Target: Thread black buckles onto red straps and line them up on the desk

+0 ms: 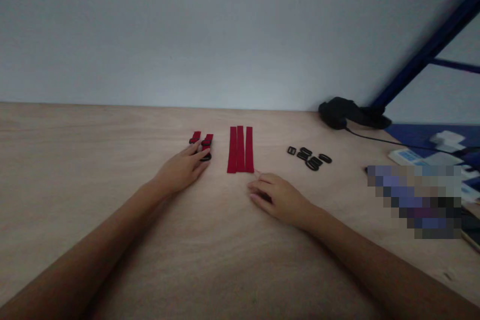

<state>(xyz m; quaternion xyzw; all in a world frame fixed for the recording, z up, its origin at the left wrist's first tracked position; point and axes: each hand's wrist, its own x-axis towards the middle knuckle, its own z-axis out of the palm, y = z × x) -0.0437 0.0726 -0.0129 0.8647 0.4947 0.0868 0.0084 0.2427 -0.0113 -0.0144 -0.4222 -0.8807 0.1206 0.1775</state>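
My left hand (179, 169) lies on the wooden table with its fingers stretched over two short red straps (206, 139) fitted with black buckles (205, 157). The fingers hide part of these straps. Three flat red strips of webbing (240, 150) lie side by side, lengthwise away from me, between my hands. By the near end of the rightmost strip rests my right hand (279, 199), its fingers loosely bent and thumb apart, apparently holding nothing. A faint thin line, perhaps a loose thread, shows at its fingertips. Several black buckles (314, 161) are scattered beyond it to the right.
A black object with a cable (347, 112) sits at the back right, against the wall. Farther right are white and blue items (407, 157) and a blurred-out patch (420, 200). A dark blue frame (416, 62) slants up at the right.
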